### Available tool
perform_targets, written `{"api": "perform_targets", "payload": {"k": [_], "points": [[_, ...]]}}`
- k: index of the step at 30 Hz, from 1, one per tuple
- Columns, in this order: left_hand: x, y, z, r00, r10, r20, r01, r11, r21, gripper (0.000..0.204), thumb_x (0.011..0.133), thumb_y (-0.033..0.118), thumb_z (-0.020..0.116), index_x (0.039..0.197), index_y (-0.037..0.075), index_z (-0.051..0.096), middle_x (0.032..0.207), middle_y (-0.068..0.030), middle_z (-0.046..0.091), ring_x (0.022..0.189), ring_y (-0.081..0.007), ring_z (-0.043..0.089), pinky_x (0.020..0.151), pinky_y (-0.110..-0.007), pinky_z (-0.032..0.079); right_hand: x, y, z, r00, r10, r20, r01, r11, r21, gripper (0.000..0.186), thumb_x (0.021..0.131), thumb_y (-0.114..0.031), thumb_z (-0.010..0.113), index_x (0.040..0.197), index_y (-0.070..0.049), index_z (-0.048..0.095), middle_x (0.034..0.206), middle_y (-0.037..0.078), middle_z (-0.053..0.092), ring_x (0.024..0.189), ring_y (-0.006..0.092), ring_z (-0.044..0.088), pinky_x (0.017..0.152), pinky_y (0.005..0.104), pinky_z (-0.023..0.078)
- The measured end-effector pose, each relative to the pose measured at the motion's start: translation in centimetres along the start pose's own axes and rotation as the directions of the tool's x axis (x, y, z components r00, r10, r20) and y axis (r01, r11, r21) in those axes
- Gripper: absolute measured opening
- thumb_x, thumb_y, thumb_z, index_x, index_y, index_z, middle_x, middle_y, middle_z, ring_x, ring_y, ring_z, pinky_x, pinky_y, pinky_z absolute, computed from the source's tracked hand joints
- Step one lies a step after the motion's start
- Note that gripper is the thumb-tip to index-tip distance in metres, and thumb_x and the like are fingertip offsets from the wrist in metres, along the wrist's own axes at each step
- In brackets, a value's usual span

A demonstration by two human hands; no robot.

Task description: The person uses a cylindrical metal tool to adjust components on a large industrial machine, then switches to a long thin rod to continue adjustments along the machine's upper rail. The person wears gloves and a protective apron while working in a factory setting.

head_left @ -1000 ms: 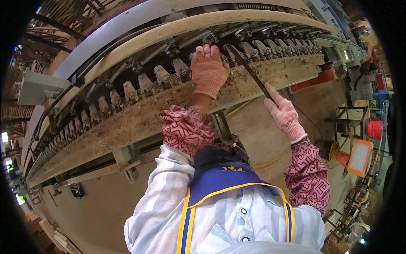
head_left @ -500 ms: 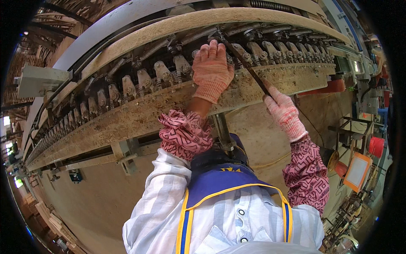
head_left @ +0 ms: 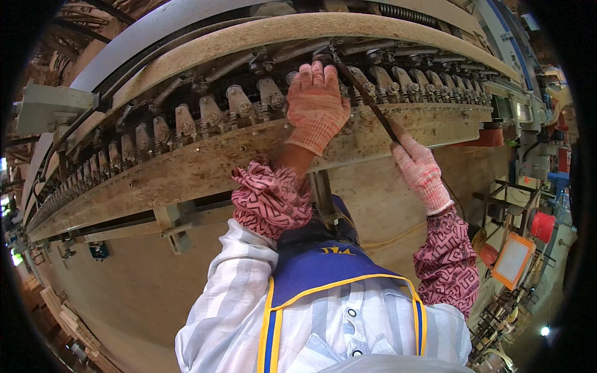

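My right hand, in a red-and-white knit glove, is closed round the near end of a long dark metal bar. The bar slants up and left into the machine, its far end close to my left fingertips. My gloved left hand lies palm down over the row of metal clamp fingers, its fingers stretched forward and side by side. Those fingertips reach the bolts and rods under the upper beam; what they touch is hidden. Springs and bolts sit beside each clamp finger.
A dusty metal rail runs along the machine's near side, with a bracket below it. To the right stand a red bucket, an orange-framed board and a dark metal stand. Planks lie at the lower left.
The view has shifted slightly, so the machine sits a little differently in it. Both hands keep nearly the same places, and the bar stays in my right hand at much the same slant.
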State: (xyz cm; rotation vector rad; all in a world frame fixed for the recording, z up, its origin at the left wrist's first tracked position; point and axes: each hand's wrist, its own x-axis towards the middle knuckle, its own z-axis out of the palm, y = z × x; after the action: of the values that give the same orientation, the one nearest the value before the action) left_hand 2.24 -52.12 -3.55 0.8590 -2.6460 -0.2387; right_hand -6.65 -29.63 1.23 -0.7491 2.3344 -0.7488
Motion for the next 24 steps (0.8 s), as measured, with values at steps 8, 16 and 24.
{"api": "perform_targets", "payload": {"k": [8,16,24], "points": [[-0.2,-0.3,0.9,1.0,0.008,-0.017,-0.008,1.0,-0.008,0.062,0.086,0.039,0.065,0.138,0.009,0.049,0.152,-0.0159,0.046,0.141,-0.0325,0.042,0.113,-0.046,0.038,1.3,-0.3,0.2,0.999,-0.054,-0.004,0.054,0.992,-0.117,0.045,0.101,-0.033,0.056,0.144,-0.023,0.055,0.084,0.021,0.065,0.079,0.0356,0.065,0.074,0.0431,0.052],[0.7,-0.1,-0.9,0.967,-0.022,0.255,0.032,0.999,-0.034,0.066,0.085,0.047,0.064,0.135,0.006,0.049,0.152,-0.0127,0.041,0.14,-0.0285,0.034,0.112,-0.042,0.033,1.0,-2.0,-0.4,0.994,0.08,0.081,-0.085,0.995,0.06,0.05,0.102,-0.023,0.056,0.152,-0.022,0.048,0.076,0.005,0.057,0.068,0.0138,0.053,0.064,0.0305,0.047],[-0.2,-0.2,1.6,0.999,0.013,0.051,-0.015,0.999,0.03,0.075,0.086,0.046,0.063,0.144,0.002,0.045,0.155,-0.0122,0.039,0.14,-0.0285,0.033,0.113,-0.04,0.031,0.3,-0.8,0.7,0.998,0.052,0.028,-0.053,0.998,0.029,0.051,0.102,-0.019,0.056,0.153,-0.023,0.048,0.076,0.001,0.054,0.068,0.0111,0.051,0.064,0.0285,0.048]]}}
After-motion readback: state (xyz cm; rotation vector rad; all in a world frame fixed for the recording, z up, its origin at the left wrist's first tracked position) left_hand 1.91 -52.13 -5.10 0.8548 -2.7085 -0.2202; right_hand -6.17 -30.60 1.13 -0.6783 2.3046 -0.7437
